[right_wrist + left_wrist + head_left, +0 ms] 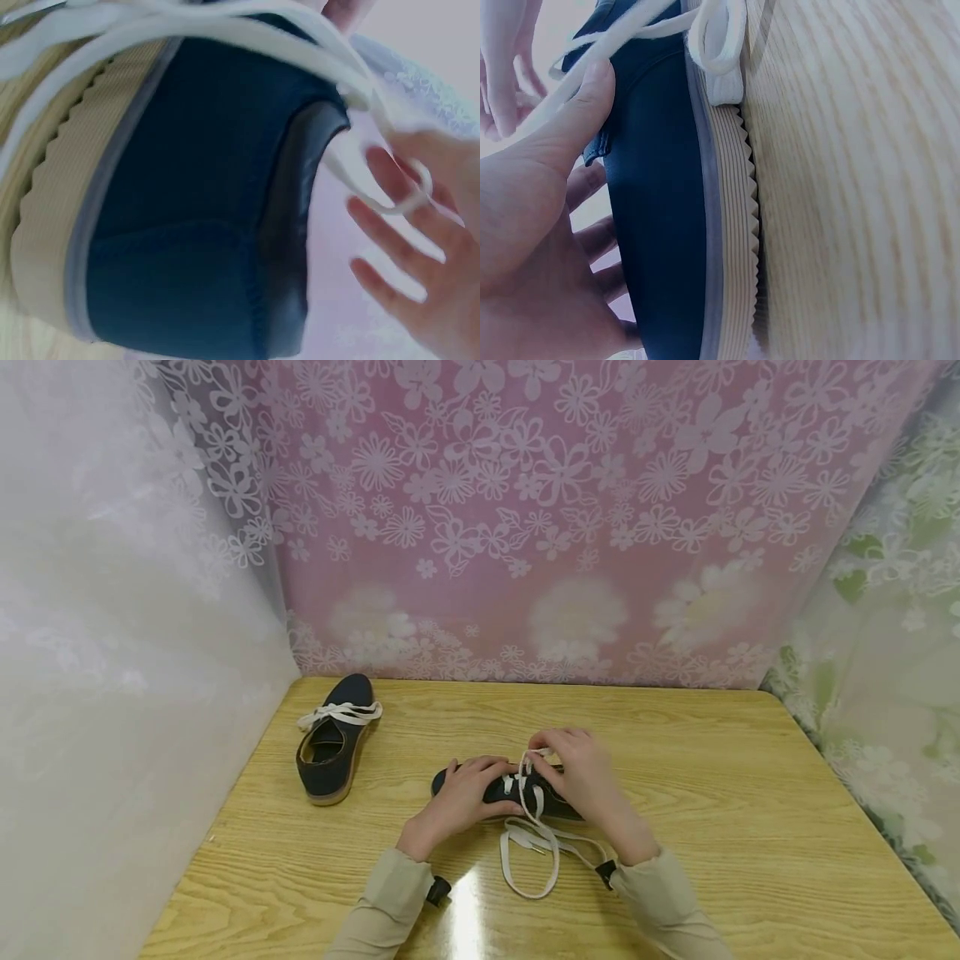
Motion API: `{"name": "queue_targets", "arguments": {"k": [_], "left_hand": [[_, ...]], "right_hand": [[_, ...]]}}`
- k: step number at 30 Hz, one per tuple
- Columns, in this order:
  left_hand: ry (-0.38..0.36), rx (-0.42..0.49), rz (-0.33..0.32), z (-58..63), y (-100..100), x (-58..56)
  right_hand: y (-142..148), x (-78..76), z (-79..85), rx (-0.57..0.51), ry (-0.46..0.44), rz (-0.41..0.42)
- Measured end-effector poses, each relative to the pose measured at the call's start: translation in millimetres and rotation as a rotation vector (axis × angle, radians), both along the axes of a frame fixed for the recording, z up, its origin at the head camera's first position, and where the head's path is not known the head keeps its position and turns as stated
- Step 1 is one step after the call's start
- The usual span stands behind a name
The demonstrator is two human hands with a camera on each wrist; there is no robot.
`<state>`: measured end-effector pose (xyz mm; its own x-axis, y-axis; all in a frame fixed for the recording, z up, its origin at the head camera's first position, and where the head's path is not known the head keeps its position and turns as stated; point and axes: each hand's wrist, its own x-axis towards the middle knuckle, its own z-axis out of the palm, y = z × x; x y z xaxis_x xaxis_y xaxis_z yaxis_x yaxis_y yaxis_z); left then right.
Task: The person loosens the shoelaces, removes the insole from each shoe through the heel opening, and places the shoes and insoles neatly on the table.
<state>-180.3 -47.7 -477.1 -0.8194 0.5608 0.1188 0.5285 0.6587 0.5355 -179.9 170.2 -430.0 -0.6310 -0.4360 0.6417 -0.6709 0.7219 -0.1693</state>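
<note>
shoe of dark navy fabric [660, 195] rests upright on the yellow wood-grain surface [720, 760], toe pointing left; the left hand [463, 793] straddles its front half, grip spread with thumb and fingers on opposite sides, while the right hand's [588, 777] grip pinches a flat white lace [187, 27]. a second dark shoe [354, 739] stands far left.

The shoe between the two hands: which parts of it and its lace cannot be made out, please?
Left wrist view: the toe tip of the shoe, cut off by the bottom edge.
Right wrist view: the white lace, cut off by the left edge.
Head view: the same shoe, covered partly by the left hand near the toe and by the right hand near the opening.
</note>
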Motion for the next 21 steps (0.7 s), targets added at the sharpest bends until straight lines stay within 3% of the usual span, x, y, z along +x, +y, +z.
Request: {"name": "queue_targets", "arguments": {"k": [5, 11, 18, 21], "left_hand": [[-0.016, 0.002, 0.006, 0.0, 0, 0.8], [-0.008, -0.004, 0.004, -1.3, 0, 0.5], [-0.013, -0.010, 0.006, -0.2, 0, 0.1], [-0.019, -0.013, 0.007, 0.5, 0, -0.2]], "right_hand": [[10, -5.2, -2.1, -0.180, 0.022, -0.216], [25, -9.6, -6.4, -0.171, -0.105, -0.393], [30, -12.5, -7.4, -0.193, -0.267, -0.424], [30, -13.0, -7.3, -0.209, -0.297, -0.421]]}}
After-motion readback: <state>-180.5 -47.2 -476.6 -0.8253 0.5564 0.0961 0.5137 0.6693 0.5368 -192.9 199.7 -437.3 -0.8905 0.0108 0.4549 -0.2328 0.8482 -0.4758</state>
